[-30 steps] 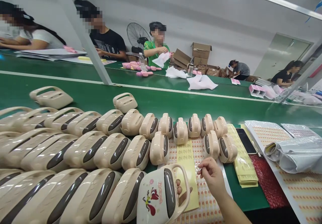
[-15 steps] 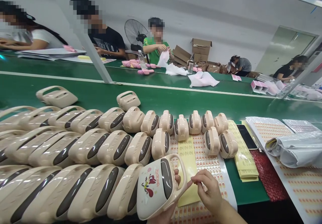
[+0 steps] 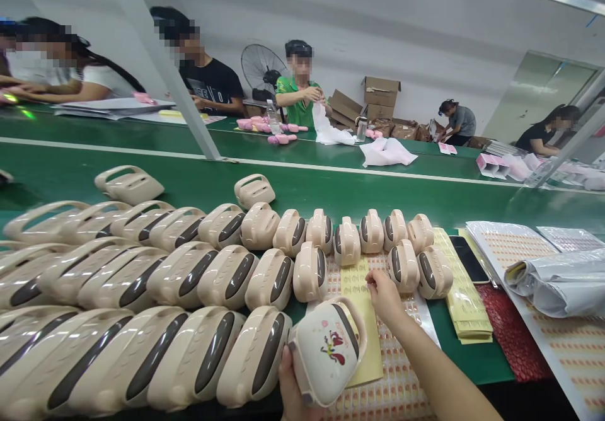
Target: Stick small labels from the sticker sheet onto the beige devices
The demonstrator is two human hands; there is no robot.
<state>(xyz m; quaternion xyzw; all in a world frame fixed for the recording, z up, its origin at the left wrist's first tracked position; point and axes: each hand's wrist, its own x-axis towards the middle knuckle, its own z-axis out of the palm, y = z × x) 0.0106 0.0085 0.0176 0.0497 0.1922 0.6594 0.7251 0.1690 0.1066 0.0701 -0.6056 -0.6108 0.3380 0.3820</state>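
My left hand (image 3: 292, 383) grips a cream plastic housing (image 3: 326, 353) with a dark oval panel, a loop handle and a printed cartoon picture, tilted near the bottom centre. Beyond it, my right hand (image 3: 384, 295) has its fingertips together at the edge of a yellow label sheet (image 3: 363, 320); whether a label is between them is too small to tell. Under the yellow sheet lies a larger clear sheet of small orange stickers (image 3: 401, 370). Rows of similar cream housings (image 3: 269, 276) stand to the left and behind my hands.
To the right are yellow label strips (image 3: 456, 295), a black phone (image 3: 467, 258), a red textured mat (image 3: 513, 339), sticker sheets (image 3: 558, 345) and a rolled silvery bag (image 3: 558, 282). People work across the green bench (image 3: 302, 191), beyond slanted metal posts (image 3: 177, 80).
My right hand has moved away from the held housing, forward to the yellow sheet. The housing in my left hand has shifted right and turned. The camera view has shifted slightly left.
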